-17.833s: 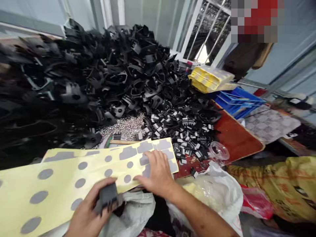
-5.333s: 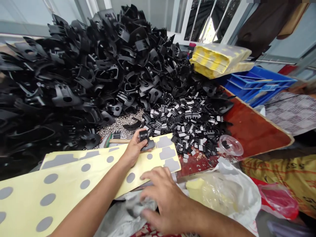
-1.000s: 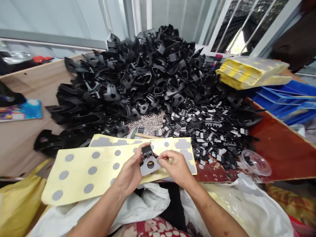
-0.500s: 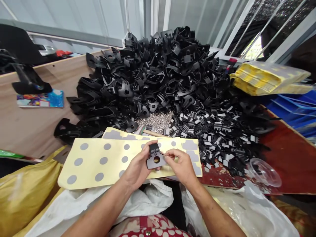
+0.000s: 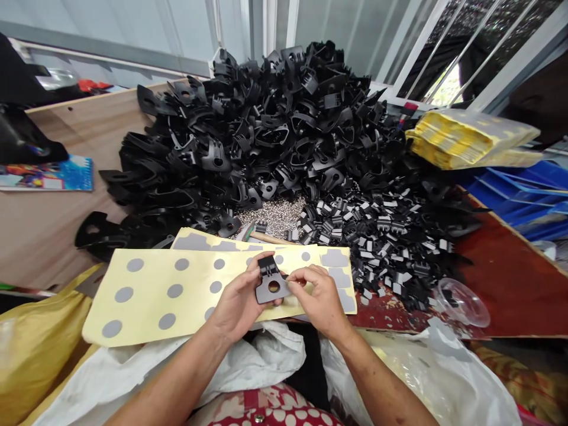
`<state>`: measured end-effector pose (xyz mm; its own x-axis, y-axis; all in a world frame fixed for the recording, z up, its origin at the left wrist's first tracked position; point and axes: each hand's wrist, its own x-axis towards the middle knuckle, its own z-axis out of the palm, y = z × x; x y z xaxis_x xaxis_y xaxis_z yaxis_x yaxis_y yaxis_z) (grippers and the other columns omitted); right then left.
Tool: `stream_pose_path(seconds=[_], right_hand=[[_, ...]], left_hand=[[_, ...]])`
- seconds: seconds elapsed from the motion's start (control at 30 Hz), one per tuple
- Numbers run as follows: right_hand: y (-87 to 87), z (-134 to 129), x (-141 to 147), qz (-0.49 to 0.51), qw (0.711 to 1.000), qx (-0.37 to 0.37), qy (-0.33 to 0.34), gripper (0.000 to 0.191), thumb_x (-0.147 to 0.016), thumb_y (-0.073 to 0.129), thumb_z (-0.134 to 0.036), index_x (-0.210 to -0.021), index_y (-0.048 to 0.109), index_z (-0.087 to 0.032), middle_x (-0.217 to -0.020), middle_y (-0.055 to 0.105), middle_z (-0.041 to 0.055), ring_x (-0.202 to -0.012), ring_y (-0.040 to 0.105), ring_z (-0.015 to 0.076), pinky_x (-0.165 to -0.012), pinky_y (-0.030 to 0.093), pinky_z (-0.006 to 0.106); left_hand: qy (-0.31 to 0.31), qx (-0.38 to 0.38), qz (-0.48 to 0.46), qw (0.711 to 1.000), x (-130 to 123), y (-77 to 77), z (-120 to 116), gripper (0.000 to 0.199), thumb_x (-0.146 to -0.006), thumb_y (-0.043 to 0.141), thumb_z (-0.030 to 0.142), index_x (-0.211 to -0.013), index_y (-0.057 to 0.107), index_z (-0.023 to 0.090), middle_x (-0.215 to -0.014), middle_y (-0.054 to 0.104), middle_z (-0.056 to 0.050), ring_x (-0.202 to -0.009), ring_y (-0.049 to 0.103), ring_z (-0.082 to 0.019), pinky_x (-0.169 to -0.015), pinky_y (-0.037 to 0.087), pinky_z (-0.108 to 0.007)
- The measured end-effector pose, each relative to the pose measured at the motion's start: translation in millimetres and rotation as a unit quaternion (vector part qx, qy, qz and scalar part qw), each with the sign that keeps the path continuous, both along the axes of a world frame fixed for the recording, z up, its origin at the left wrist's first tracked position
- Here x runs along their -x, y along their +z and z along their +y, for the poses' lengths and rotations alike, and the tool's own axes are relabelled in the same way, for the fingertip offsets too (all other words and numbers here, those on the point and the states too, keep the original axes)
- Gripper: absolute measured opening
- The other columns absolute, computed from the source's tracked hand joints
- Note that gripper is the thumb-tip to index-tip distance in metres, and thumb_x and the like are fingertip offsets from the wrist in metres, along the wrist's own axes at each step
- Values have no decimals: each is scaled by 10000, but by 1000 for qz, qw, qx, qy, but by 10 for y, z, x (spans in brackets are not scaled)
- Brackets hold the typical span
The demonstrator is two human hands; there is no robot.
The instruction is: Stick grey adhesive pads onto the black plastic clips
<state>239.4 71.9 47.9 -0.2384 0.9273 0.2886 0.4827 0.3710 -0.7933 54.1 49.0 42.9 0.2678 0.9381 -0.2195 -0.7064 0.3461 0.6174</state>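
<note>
My left hand (image 5: pixel 236 297) grips a black plastic bracket (image 5: pixel 267 290) with a grey flat face, a round hole and a ribbed hinge end, its fingers wrapped behind the left side. At the bracket's right edge my right hand (image 5: pixel 318 297) pinches with thumb and forefinger; whether a small piece sits between those fingertips cannot be made out. Beneath both hands lies a yellow backing sheet (image 5: pixel 146 305) with rows of grey round stickers. Another yellow sheet (image 5: pixel 189 234) with grey cut shapes shows behind it.
A large heap of black plastic parts (image 5: pixel 266 130) fills the back. In front lie small metal pieces (image 5: pixel 280 218), a wooden-handled tool (image 5: pixel 270 237) and many small black hinge pieces (image 5: pixel 377 236). A clear plastic bowl (image 5: pixel 464 302), stacked yellow sheets (image 5: pixel 470 139) and blue trays (image 5: pixel 523 195) stand right.
The whole view has shifted a little, so things appear further left. Both hands keep nearly the same hold on the bracket.
</note>
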Motion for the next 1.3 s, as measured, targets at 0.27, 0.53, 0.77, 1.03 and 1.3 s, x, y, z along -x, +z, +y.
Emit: stream_pose_path(seconds=[0.27,0.53,0.77,1.03,1.3], right_hand=[[-12,29,-4,-6,1000,10,17,109,-882,656,-188,-803,715,-232,-819,751,3,-821,635,195,-877,403,348],[10,-61,75,-113,991,-65,11,147,-905,640,-127,-807,677,-230,-792,738,-11,-814,616,188,-902,343,368],[-107,-161,203,-176,969,-176,-12,197,-939,590,-141,-1115,634,-216,-804,709,19,-819,603,216,-974,340,428],[-110,-193,77,-189,961,-180,-84,786,-780,827,-516,-1422,529,-173,-1106,635,152,-1016,572,340,-903,455,500],[-330,-116,228,-144,975,-106,135,308,-931,588,-138,-1208,683,-231,-1245,672,116,-1216,572,284,-1037,482,475]], left_hand=[[-20,-22,3,1000,28,5,-12,439,-925,586,331,-1354,535,257,-1094,647,-81,-918,645,-260,-750,529,-374],[61,-51,159,984,-144,-69,-27,518,-817,781,257,-1249,498,300,-931,614,11,-714,586,-150,-643,515,-282],[158,-74,248,953,-196,-195,-52,449,-788,816,287,-1131,527,280,-840,581,30,-673,568,-159,-588,501,-268],[145,-75,285,945,24,-279,-282,495,-728,840,213,-1142,581,291,-871,643,4,-668,591,-178,-549,493,-264],[-87,-331,624,702,655,-555,-863,593,-791,529,30,-1269,715,327,-1037,748,-89,-942,695,-286,-885,559,-407]])
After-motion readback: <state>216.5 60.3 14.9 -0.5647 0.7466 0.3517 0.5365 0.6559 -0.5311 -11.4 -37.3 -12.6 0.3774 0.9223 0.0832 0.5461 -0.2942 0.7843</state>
